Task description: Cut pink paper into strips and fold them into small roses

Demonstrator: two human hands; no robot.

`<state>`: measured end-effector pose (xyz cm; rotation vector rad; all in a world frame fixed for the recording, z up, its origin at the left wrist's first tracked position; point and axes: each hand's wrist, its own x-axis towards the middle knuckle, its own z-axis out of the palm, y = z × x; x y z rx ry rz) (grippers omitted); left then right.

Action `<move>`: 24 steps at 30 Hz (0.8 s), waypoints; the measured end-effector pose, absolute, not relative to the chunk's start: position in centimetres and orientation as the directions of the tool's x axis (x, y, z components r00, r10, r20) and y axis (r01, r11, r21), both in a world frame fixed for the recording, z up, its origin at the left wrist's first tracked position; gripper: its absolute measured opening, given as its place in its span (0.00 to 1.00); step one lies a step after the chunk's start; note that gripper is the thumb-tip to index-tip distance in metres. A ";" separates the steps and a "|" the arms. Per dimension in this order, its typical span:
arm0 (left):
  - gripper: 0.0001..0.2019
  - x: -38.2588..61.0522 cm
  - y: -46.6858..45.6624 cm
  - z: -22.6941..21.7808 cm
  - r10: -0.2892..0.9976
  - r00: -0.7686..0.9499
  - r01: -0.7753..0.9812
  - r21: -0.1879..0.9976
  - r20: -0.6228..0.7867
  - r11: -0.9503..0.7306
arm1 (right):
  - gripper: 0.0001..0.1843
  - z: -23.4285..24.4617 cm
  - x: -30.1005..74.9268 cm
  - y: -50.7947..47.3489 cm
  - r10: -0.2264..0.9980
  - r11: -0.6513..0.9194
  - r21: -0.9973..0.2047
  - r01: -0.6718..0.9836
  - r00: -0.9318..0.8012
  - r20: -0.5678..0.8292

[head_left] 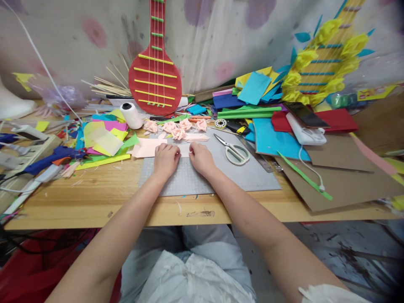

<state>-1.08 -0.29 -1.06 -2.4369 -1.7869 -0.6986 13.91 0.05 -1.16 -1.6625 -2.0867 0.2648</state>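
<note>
My left hand (167, 158) and my right hand (202, 157) rest close together on the grey cutting mat (249, 179). Between them lies a pale pink paper strip (184, 150), its two ends pinched under my curled fingers. To the left of my left hand is a larger pink paper piece (143, 149). Several pink paper flowers (178, 131) sit just beyond my hands, beside another pink strip (197, 138). Right of my right hand, the scissors (236, 153) lie with their blades slightly parted.
A red cardboard lute (154, 84) leans at the back; a yellow one with paper flowers (325, 63) stands right. A white thread spool (131, 116), coloured paper scraps (104, 136) and a blue glue gun (53, 159) are left. Cardboard sheets (334, 181) and a phone (306, 114) lie right.
</note>
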 end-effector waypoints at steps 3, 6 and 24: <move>0.07 -1.0 -0.3 -1.2 0.884 0.277 0.913 0.185 0.376 -0.365 | 0.10 -1.2 13.9 0.0 0.952 0.278 -0.366 0.888 -0.205 0.225; 0.09 -0.9 -0.3 -1.2 0.885 0.277 0.916 0.177 0.374 -0.361 | 0.12 -1.3 13.9 -0.1 0.949 0.296 -0.325 0.898 -0.235 0.212; 0.12 -0.8 -0.5 -1.0 0.891 0.254 0.912 0.214 0.377 -0.350 | 0.13 -1.3 13.6 -0.3 0.954 0.275 -0.285 0.918 -0.223 0.201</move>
